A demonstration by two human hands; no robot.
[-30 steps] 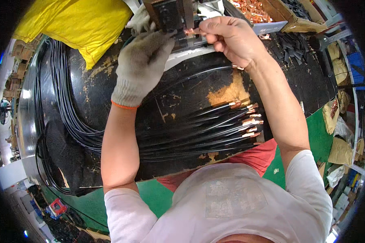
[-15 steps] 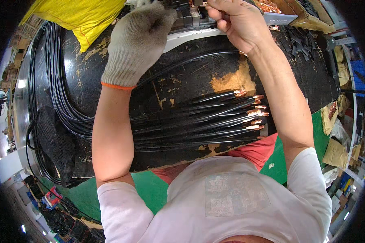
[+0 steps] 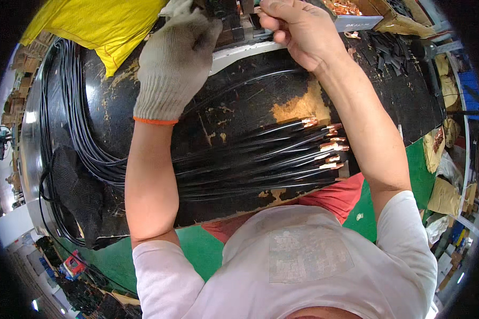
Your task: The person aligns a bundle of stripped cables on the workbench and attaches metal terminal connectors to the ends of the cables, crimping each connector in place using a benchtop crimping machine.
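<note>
Scuffed black tabletop (image 3: pixel 112 114) filled most of the view, with green floor (image 3: pixel 207 250) below it. Your left hand (image 3: pixel 175 64), in an off-white knit glove with orange cuff, was half-curled beside a dark metal block-shaped machine (image 3: pixel 234 29) at the top edge; couldn't tell if it gripped anything. Your bare right hand (image 3: pixel 300 32) had bent fingers, thumb near forefinger, by the machine's right side; fingertip contents too small to tell. Long black cables with copper ends (image 3: pixel 261 159) lay bundled nearer you, bright yellow sack (image 3: pixel 106 32) upper left
</note>
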